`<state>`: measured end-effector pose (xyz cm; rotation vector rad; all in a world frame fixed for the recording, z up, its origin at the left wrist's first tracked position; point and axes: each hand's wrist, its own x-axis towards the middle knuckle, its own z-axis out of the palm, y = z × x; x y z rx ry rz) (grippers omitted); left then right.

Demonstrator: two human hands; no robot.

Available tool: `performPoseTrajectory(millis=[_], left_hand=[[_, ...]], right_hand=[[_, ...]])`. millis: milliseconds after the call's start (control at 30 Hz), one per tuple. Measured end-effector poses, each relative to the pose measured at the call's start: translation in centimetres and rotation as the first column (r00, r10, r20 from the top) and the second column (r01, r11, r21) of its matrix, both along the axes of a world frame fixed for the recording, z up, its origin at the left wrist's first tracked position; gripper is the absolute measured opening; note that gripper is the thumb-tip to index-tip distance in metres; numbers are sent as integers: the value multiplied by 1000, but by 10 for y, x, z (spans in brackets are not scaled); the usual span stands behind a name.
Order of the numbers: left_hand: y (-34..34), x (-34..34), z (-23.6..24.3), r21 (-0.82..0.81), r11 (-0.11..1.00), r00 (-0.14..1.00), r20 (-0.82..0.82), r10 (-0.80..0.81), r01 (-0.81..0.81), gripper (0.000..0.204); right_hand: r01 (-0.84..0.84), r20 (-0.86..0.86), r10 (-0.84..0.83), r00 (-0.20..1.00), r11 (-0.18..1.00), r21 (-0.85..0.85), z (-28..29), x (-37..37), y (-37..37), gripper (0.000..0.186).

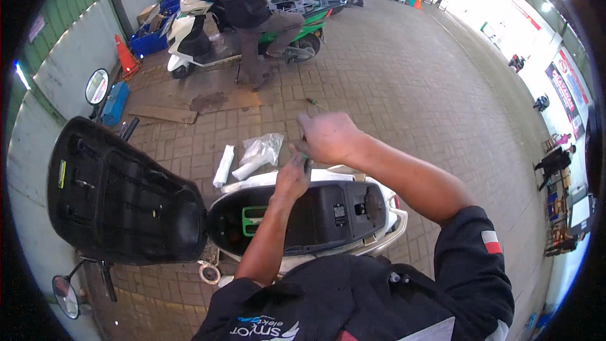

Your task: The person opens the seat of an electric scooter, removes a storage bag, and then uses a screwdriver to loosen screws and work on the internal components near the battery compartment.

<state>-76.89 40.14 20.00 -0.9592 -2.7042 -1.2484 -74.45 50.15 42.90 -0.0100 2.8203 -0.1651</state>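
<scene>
My left hand (294,177) is over the far side of a white scooter (394,227), its fingers closed around something small with a bit of green showing. Just beyond and to the right, my right hand (329,137) is raised, blurred by motion; its fingers are bent, and what they hold, if anything, is hidden. Below both hands lies the scooter's open black storage compartment (315,218), with a green frame-like part (252,220) inside. The black seat (126,196) is tipped up to the left. A screwdriver (317,105) lies on the paving beyond my right hand.
Clear plastic bags (264,148) and a white wrapped piece (224,166) lie beyond the scooter. A plank (163,113), blue toolbox (115,103) and orange cone (127,58) are farther left. A person (252,19) stands among other scooters at the back.
</scene>
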Motion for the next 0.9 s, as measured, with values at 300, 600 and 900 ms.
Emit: performPoseTrajectory(millis=[300, 600, 900], left_hand=[[0, -19, 6, 18, 997, 997, -33, -71, 72, 25], [-15, -39, -30, 287, 956, 884, 432, -178, 52, 34], [-14, 9, -136, 48, 976, 390, 920, 39, -212, 48]], right_hand=[[-244, -575, 256, 777, 965, 101, -50, -9, 25, 34], [-169, -260, 169, 951, 985, 22, -47, 1, 35, 30], [-124, -476, -2, 880, 964, -234, -70, 22, 70, 33]])
